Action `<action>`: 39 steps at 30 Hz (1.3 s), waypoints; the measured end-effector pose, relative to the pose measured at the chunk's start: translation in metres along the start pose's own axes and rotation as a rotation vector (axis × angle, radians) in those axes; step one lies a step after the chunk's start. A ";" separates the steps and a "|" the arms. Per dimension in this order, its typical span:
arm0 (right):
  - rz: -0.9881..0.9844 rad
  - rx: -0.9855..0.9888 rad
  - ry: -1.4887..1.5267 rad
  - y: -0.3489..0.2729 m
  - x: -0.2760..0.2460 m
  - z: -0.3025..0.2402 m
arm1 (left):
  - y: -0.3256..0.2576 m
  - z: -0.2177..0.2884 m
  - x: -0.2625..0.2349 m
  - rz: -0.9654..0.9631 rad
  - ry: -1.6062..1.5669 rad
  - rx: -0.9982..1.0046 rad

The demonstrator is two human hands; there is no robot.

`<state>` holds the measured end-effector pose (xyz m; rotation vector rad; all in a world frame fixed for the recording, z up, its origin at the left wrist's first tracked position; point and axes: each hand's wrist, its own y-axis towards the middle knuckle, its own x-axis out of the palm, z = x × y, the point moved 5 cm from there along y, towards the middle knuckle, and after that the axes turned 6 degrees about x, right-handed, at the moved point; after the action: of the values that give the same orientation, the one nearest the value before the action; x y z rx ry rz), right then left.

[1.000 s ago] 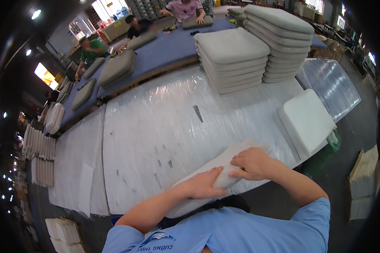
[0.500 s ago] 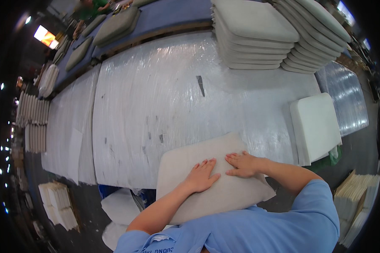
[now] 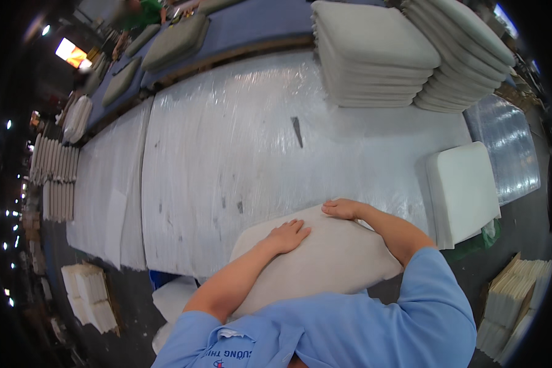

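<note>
A beige seat cushion (image 3: 325,264) lies at the near edge of the plastic-wrapped work surface, against my blue shirt. My left hand (image 3: 288,237) rests palm down on its upper face, fingers extended toward the far edge. On the cushion's far edge, right of the middle, lies my right hand (image 3: 343,209), its fingers stretched out to the left and close together. The underside of the cushion is hidden.
Two tall stacks of cushions (image 3: 377,49) stand at the back right. A white foam pad (image 3: 466,193) sits at the right edge. Behind runs a blue table (image 3: 251,24) with grey cushions. Foam piles (image 3: 89,294) stand on the floor, and a person in green is far left.
My right hand has slid away from me to the cushion's far edge. My left hand has moved slightly farther too. The cushion's far edge sits a little lower in view.
</note>
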<state>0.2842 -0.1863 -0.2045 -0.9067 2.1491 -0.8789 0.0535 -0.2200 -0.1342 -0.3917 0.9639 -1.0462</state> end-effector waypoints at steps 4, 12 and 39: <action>0.375 -0.096 0.687 -0.070 -0.047 0.019 | -0.063 0.042 -0.066 -0.194 -0.057 0.225; 0.782 -0.537 1.197 -0.219 0.024 0.028 | -0.155 0.099 -0.106 -0.202 -0.071 0.668; 1.057 -0.786 1.356 -0.136 -0.105 -0.128 | -0.100 0.174 -0.047 0.731 -0.917 0.610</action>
<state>0.2939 -0.1363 0.0033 0.9648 3.5224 0.0896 0.1337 -0.2550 0.0523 0.0293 -0.0859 -0.3494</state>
